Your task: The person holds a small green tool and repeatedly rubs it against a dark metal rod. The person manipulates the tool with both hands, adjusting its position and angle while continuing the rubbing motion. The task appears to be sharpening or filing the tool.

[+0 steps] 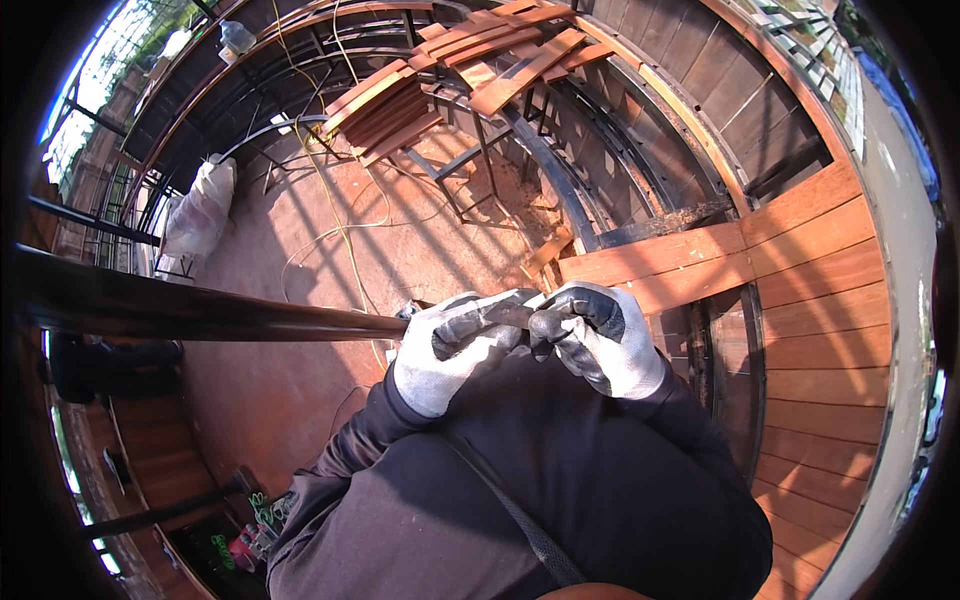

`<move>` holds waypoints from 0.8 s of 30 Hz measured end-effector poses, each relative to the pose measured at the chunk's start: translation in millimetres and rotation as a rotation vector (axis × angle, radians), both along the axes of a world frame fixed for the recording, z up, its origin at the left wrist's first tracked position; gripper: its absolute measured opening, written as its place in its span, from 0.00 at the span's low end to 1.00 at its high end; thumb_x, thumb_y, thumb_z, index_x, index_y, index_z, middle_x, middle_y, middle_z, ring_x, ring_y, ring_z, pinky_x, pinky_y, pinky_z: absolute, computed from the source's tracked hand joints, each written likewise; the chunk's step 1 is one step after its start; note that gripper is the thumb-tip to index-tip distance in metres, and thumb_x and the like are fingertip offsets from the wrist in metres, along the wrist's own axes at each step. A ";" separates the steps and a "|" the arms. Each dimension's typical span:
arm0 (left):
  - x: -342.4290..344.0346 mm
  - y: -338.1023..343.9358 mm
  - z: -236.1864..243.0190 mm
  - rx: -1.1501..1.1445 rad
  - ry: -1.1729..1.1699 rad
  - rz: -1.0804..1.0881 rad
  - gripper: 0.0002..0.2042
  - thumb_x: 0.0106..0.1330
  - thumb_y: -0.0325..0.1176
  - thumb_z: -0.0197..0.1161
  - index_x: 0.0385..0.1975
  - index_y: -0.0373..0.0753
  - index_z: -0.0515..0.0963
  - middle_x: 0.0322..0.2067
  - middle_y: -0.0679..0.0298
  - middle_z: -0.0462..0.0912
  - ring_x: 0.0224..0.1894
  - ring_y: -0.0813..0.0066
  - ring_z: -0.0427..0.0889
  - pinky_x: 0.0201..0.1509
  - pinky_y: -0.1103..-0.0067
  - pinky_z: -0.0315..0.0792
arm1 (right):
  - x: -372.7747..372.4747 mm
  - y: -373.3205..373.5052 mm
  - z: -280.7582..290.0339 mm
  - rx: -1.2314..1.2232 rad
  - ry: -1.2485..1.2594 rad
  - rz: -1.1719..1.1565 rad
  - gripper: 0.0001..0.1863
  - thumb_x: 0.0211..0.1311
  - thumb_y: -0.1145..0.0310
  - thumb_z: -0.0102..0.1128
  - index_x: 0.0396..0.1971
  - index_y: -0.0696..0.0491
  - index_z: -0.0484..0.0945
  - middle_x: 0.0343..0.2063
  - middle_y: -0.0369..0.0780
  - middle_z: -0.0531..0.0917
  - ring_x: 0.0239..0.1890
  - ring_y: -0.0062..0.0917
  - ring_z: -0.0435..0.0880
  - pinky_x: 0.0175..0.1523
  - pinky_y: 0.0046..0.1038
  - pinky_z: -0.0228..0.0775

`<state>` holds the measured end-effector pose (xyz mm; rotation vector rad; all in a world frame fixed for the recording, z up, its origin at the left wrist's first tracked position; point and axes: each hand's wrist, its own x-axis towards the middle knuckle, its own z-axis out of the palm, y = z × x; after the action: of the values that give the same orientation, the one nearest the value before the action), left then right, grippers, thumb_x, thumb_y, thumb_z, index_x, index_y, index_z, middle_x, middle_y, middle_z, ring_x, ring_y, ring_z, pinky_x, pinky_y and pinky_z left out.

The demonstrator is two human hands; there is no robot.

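Note:
Both my hands are close together in front of my chest, in white work gloves with dark grey coated palms and fingers. Between them is a small, thin, dark brownish piece point(511, 315), partly hidden by the gloves; its kind cannot be made out. My left hand point(452, 345) pinches its left part with thumb and fingers. My right hand point(596, 338) has its fingers curled and pressed together at the piece's right end. A dark round post point(220, 308) stretches from the left edge to beside my left glove; I cannot tell whether they touch.
Stacked reddish planks point(390, 115) rest on a metal frame ahead. Fixed boards point(820, 350) curve along the right. A yellowish cable point(345, 235) snakes over the reddish floor point(270, 250). A whitish sack point(200, 210) stands at left; tools point(250, 545) lie lower left.

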<state>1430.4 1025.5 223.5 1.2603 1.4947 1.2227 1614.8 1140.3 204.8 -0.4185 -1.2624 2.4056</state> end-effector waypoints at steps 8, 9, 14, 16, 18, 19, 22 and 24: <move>-8.6 -11.9 -4.4 -0.118 0.016 0.038 0.15 0.64 0.25 0.59 0.51 0.31 0.78 0.32 0.66 0.78 0.32 0.83 0.75 0.39 0.84 0.70 | 20.8 23.5 -9.2 0.186 0.156 -0.512 0.13 0.68 0.66 0.55 0.43 0.60 0.75 0.30 0.39 0.82 0.26 0.16 0.77 0.34 0.19 0.69; -11.7 -15.2 -5.1 -0.097 0.014 0.051 0.15 0.64 0.24 0.59 0.51 0.31 0.78 0.32 0.66 0.78 0.32 0.83 0.75 0.39 0.84 0.70 | 29.8 46.3 -9.8 0.390 0.201 -0.821 0.16 0.68 0.61 0.56 0.42 0.60 0.75 0.28 0.40 0.82 0.22 0.16 0.74 0.30 0.17 0.67; -8.4 -14.8 -10.7 -0.169 -0.316 0.064 0.22 0.70 0.43 0.57 0.55 0.31 0.74 0.31 0.67 0.77 0.27 0.85 0.72 0.34 0.85 0.68 | 65.3 53.2 13.2 0.637 -0.082 -0.717 0.21 0.67 0.53 0.56 0.36 0.60 0.74 0.26 0.43 0.81 0.17 0.15 0.70 0.29 0.19 0.67; -3.5 -7.7 -10.5 -0.136 -0.227 0.054 0.22 0.70 0.43 0.57 0.55 0.30 0.73 0.30 0.67 0.77 0.27 0.84 0.73 0.33 0.85 0.69 | 41.0 30.8 9.6 0.474 -0.052 -0.473 0.20 0.68 0.55 0.55 0.38 0.61 0.74 0.25 0.42 0.82 0.17 0.11 0.70 0.26 0.16 0.63; 1.7 0.8 -8.4 -0.085 -0.286 0.019 0.19 0.69 0.39 0.57 0.53 0.30 0.74 0.30 0.65 0.79 0.26 0.84 0.75 0.32 0.84 0.69 | 21.1 11.7 6.0 0.251 -0.005 -0.265 0.21 0.67 0.55 0.57 0.36 0.62 0.75 0.27 0.47 0.83 0.14 0.14 0.70 0.20 0.15 0.61; 2.9 0.5 -10.1 -0.072 -0.280 0.029 0.18 0.69 0.37 0.58 0.52 0.30 0.75 0.31 0.65 0.79 0.27 0.83 0.75 0.32 0.84 0.70 | 9.6 0.7 -1.7 0.109 0.038 -0.216 0.15 0.69 0.62 0.56 0.38 0.62 0.75 0.27 0.44 0.82 0.15 0.11 0.69 0.20 0.15 0.60; 2.7 -2.9 -13.4 -0.064 -0.252 0.061 0.15 0.67 0.33 0.59 0.49 0.31 0.76 0.32 0.63 0.80 0.28 0.82 0.76 0.33 0.83 0.71 | -5.1 -8.2 -15.3 0.256 -0.131 -0.119 0.08 0.69 0.73 0.52 0.41 0.60 0.76 0.25 0.38 0.82 0.16 0.07 0.66 0.22 0.13 0.57; 2.4 -4.8 -9.9 -0.055 -0.178 0.059 0.14 0.66 0.30 0.60 0.48 0.31 0.77 0.32 0.64 0.81 0.29 0.82 0.77 0.35 0.82 0.71 | -8.1 -2.2 -2.5 0.297 -0.142 -0.013 0.08 0.67 0.76 0.53 0.42 0.60 0.77 0.28 0.36 0.82 0.23 0.11 0.71 0.29 0.15 0.61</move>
<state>1432.8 1020.7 213.6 1.0490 1.4348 1.2883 1606.7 1138.1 202.3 -0.5118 -1.6435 2.1609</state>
